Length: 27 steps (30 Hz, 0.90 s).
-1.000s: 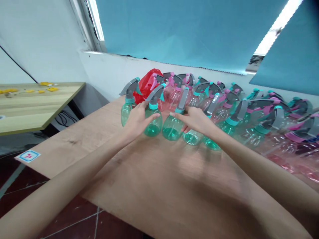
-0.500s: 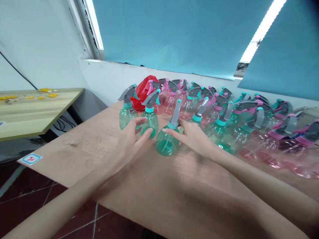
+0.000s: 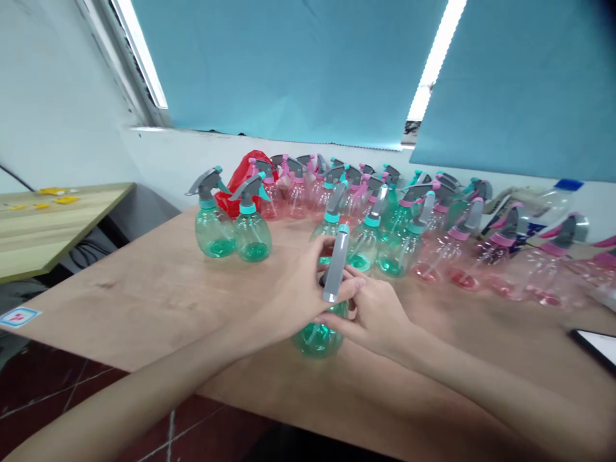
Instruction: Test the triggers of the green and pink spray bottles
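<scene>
A green spray bottle (image 3: 318, 339) with a grey and teal trigger head is between my two hands near the middle of the table. My left hand (image 3: 308, 282) is wrapped round its neck, just under the head. Lower down, my right hand (image 3: 378, 311) grips the upper body from the right side. My fingers hide the collar. Two more green spray bottles, a left one (image 3: 214, 234) and a right one (image 3: 252, 237), stand upright behind my left hand. Beyond my right hand stands another green bottle (image 3: 363, 247) in a row.
Several pink spray bottles (image 3: 459, 256) and green ones crowd the back and right of the wooden table (image 3: 158, 282). A red plastic bag (image 3: 245, 176) lies behind them. At the right edge is a dark-framed tablet-like object (image 3: 597, 346). A second table (image 3: 91, 212) holds yellow pieces.
The green bottle has come nearer to me. My left hand has moved from beside the other bottles onto its neck, and my right hand has shifted to its body. The view has turned right.
</scene>
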Available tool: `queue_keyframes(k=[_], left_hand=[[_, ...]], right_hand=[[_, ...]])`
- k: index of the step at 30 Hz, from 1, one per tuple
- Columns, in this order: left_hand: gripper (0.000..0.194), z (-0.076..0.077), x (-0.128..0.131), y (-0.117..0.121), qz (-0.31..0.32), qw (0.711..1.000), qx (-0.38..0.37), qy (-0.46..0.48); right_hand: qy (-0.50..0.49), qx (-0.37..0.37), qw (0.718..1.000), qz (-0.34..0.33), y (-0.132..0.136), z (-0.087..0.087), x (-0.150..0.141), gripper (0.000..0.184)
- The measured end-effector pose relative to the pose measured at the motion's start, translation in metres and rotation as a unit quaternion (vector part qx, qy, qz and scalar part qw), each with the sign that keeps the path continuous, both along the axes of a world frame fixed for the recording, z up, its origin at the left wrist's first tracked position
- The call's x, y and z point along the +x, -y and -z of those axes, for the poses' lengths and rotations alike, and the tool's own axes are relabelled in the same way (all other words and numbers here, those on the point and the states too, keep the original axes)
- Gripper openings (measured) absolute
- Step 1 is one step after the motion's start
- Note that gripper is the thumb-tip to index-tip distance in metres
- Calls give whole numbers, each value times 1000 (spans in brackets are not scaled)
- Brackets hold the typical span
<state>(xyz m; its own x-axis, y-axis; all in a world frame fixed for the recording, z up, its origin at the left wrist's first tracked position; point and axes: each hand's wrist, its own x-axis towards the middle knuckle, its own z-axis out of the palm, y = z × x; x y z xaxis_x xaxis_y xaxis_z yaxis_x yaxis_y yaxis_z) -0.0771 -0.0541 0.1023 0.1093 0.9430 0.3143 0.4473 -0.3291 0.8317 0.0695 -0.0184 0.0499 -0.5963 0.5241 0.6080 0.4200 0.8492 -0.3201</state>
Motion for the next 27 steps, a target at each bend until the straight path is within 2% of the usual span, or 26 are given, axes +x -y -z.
queue_keyframes(k=[3,6,8,11,15,20,27], left_hand=[[29,6,20,-7,11,999,35,-29],[28,16,37,-18,22,998,50,-11],[29,23,48,-27,30,998,61,14],[31,30,61,-41,45,996,73,32],[32,31,77,-57,65,994,70,45],[27,25,102,-72,102,994,32,-3],[28,16,124,-83,97,995,18,-12]], right_hand=[[-1,49,999,14,-8,6,29,54],[45,46,998,0,-21,17,64,61],[82,7,997,-9,-31,26,90,61],[121,-55,991,-13,-48,39,129,52],[135,-113,984,9,-65,57,168,42],[130,-132,982,30,-74,70,188,52],[110,-118,987,27,-81,69,183,53]])
